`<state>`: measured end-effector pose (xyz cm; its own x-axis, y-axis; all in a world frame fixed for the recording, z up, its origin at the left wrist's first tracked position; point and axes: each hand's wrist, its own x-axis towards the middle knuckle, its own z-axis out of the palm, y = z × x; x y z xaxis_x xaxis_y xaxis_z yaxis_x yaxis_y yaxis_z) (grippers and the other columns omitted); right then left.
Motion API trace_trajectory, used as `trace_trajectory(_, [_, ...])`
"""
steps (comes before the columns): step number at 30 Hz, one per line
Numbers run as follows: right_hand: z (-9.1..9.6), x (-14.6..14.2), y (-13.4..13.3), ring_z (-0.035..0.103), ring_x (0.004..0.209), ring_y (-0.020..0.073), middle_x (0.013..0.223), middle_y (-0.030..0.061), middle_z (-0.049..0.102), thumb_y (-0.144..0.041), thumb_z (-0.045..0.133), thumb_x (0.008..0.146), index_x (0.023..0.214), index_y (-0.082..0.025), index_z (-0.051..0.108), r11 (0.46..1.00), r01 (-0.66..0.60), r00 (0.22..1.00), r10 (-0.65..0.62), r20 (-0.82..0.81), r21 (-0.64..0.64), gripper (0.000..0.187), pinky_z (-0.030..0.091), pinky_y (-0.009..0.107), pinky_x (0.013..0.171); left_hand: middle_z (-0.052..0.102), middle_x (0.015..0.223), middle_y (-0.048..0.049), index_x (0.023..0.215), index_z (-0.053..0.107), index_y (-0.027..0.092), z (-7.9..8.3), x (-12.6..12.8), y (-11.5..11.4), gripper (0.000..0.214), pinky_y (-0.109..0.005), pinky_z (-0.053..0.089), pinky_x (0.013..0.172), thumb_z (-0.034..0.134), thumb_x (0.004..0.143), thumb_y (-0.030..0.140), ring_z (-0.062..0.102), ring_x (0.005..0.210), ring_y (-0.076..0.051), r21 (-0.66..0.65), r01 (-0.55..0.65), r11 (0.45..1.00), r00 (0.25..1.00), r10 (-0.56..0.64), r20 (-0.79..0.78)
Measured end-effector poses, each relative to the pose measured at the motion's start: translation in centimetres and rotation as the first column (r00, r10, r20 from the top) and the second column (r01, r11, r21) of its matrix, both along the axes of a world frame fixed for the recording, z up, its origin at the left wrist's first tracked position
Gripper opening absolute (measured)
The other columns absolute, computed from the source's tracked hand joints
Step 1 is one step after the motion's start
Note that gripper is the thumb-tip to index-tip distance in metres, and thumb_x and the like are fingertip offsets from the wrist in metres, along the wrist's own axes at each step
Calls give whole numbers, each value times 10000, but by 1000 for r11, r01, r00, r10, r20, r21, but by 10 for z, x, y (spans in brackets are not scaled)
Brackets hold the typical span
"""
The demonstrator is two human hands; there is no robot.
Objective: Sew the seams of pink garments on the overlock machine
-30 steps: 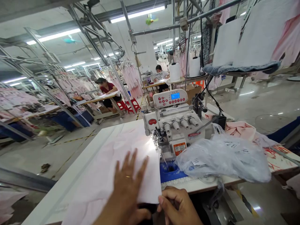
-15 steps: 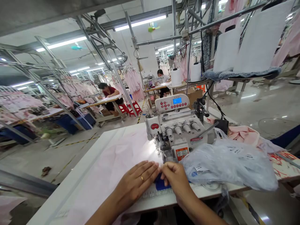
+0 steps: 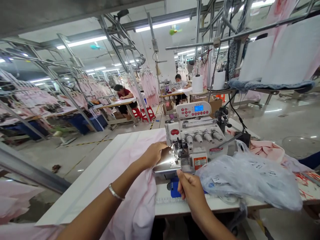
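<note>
Two hands, one pale pink fabric panel, one overlock machine (image 3: 193,136), two white thread cones (image 3: 197,84) on stands behind it, two seated co-workers (image 3: 124,96) ahead.

Left hand (image 3: 154,155): curved over the pink fabric panel (image 3: 132,186), knuckles up, just left of the presser foot (image 3: 178,150). It is touching the cloth, but the fingertips are hidden, so grip can't be told. One metal bangle (image 3: 115,192) on that wrist.

Right hand (image 3: 191,192): thumb raised, fingers curled, close against the front of the machine. Cloth edge is just beside it. Can't tell if it is pinching anything.

Fabric position: runs under the left hand up to the needle area at 12 o'clock from the left wrist, and hangs over the front edge of the white sewing table (image 3: 100,186) at 6 o'clock. One bright reflective patch sits between the hands; can't tell if cloth or metal.

From the right hand: one blue object (image 3: 174,187) at 10 o'clock, partly hidden. One clear plastic bag (image 3: 246,181) with white labels at 2 o'clock, near the hand. One pink folded garment (image 3: 267,150) beyond the bag.

Co-workers sit at tables at 11 and 12 o'clock, among hanging pink garments (image 3: 150,88). Two red stools (image 3: 143,113) near the closer one.
</note>
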<state>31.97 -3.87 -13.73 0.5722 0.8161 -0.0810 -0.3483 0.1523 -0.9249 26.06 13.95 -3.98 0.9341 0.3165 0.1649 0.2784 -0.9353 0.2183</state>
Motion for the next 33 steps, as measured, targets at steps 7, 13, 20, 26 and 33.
trace_trajectory(7, [-1, -15, -11, 464, 378, 91, 540, 5, 544, -830, 573, 736, 612, -147, 609, 967, -253, 966, 252, 47, 6, 695, 328, 195, 390, 568, 1418, -101, 1381, 548, 200, -42, -79, -75, 620, -441, 476, 1094, 354, 835, -21, 551, 1306, -217, 158, -117, 981, 990, 101, 102])
trace_trajectory(13, [18, -7, -2, 441, 410, 123, 545, -21, 477, -680, 403, 907, 686, -190, 522, 960, -271, 923, 240, 301, 67, 551, 308, 219, 409, 552, 1434, -93, 1511, 329, 256, -14, -100, -120, 601, -390, 503, 1075, 393, 937, 92, 543, 1310, -181, 118, -9, 993, 990, -8, 142])
trace_trajectory(20, [33, -9, -49, 553, 688, 182, 777, 46, 598, -190, 476, 956, 878, -179, 631, 953, -131, 442, -192, 877, 274, 174, 393, 281, 640, 661, 821, -22, 963, 659, 169, 41, -79, -82, 195, -220, 505, 675, 540, 973, 322, 627, 743, -122, 82, 379, 922, 925, -377, -39])
trace_trajectory(26, [40, 6, -51, 597, 1076, 199, 1301, 115, 560, -163, 406, 978, 1407, -205, 434, 956, -237, 425, -58, 903, 173, 432, 484, 314, 941, 585, 702, -7, 977, 611, 110, 33, -96, -112, 140, -242, 435, 559, 471, 966, 110, 566, 644, -137, 701, 386, 599, 821, -570, 35])
trace_trajectory(33, [52, 38, -31, 697, 771, 322, 913, 147, 717, -45, 481, 874, 911, -123, 709, 944, 193, 164, 237, 958, -266, 243, 520, 395, 674, 604, 718, -15, 963, 579, 117, 24, -99, -110, 164, -230, 490, 535, 430, 953, 48, 603, 643, -137, 815, 162, 557, 922, -380, 76])
